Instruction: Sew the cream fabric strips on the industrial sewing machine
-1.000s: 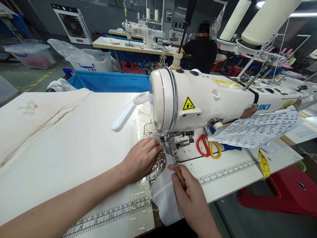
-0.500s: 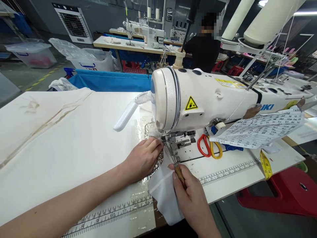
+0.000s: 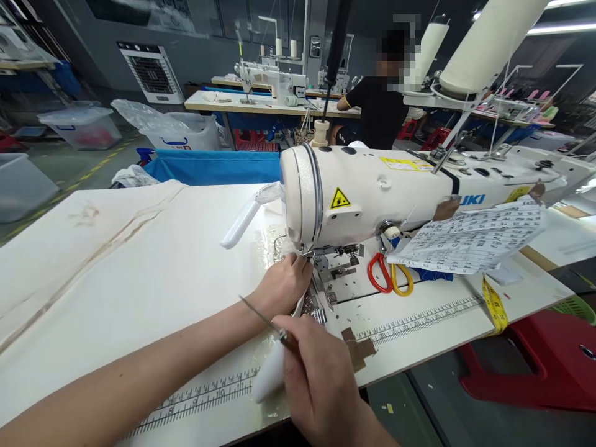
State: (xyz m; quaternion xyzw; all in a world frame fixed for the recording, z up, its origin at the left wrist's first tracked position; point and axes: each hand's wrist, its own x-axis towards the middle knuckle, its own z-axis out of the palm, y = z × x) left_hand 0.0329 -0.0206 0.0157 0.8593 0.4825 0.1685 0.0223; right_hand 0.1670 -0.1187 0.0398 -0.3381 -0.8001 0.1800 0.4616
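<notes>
My left hand (image 3: 282,285) lies at the foot of the white sewing machine (image 3: 372,186), fingers bent and pinching the white fabric (image 3: 272,371) close to the presser foot (image 3: 326,264). My right hand (image 3: 321,385) is nearer the table's front edge, closed on a thin metal awl (image 3: 263,318) whose tip points up and to the left, over my left wrist. The white fabric runs bunched from under my left hand to my right hand.
Red and yellow-handled scissors (image 3: 390,277) lie under the machine arm, beside a printed paper sheet (image 3: 470,236). A yellow tape measure (image 3: 494,304) hangs at the table edge. A red stool (image 3: 531,360) stands at right. A person in black sits at a far table (image 3: 261,102).
My right hand pulled back from the presser foot toward me and swung the awl to point left. The white fabric gathered into a narrow bunch. The camera tilted slightly up.
</notes>
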